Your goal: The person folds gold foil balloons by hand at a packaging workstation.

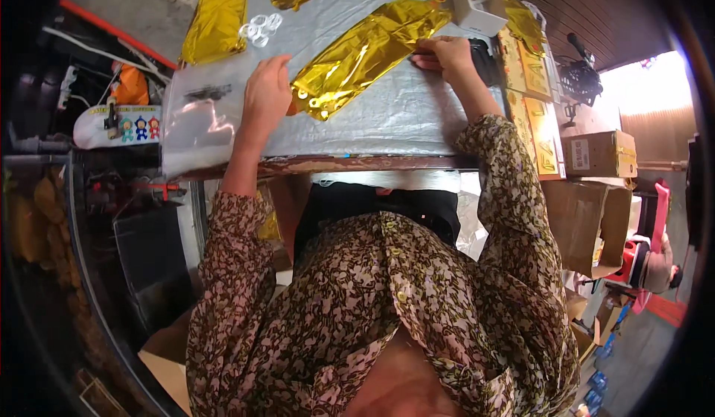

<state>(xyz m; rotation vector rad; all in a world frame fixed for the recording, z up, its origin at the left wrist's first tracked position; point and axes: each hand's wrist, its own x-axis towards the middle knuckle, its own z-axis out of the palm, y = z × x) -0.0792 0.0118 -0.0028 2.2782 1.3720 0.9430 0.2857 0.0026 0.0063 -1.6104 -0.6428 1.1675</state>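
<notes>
A flat, creased gold foil balloon (365,55) lies slantwise on the table between my hands. Beside its near left end is my left hand (268,93), fingers stretched out and nothing visible in them. My right hand (449,55) has its fingers bent at the balloon's right edge and seems to pinch the foil there. Small pale round spots show on the balloon's near left end. Several white rings (259,29) lie in a loose cluster beyond my left hand.
More gold foil pieces (216,18) lie along the table's far side. A small white box (479,5) stands beyond my right hand, with a black item (482,63) nearby. Clear plastic (197,119) covers the left corner. Cardboard boxes (588,223) stand at right; another person (655,260) is farther off.
</notes>
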